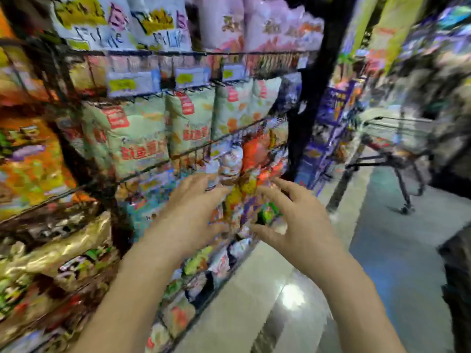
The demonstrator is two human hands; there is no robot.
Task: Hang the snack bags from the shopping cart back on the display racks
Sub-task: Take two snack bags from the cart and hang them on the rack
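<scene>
Snack bag [242,200], orange, yellow and purple, sits in the middle of our head view, up against the lower tiers of the display rack [153,53] and between our two hands. The whole picture is smeared by motion, so we cannot read its print, nor tell whether it hangs from a hook.

Our left hand [193,215] lies at the bag's 9 o'clock side, fingers stretched out and fairly straight, their tips touching the bag's left edge; nothing is curled round it. Our right hand [300,230] is at the bag's 3 o'clock side, fingers spread and bent, with the thumb low and the forefinger high at the bag's right edge. We cannot tell through the blur whether that thumb and forefinger pinch the bag or only frame it.

At 12 o'clock from the hands hang pale green bags [137,138] with red labels, under a row of price tags [132,82]. Higher up are pink bags [254,21] and, at 11 o'clock, white bags [89,21] with yellow lettering. A gold bag [71,245] lies at 8 o'clock.

A black post [313,85] ends the rack at 1 o'clock. Beyond it, at 2 o'clock and well apart from us, stands the shopping cart [397,123] on the pale floor [254,289].
</scene>
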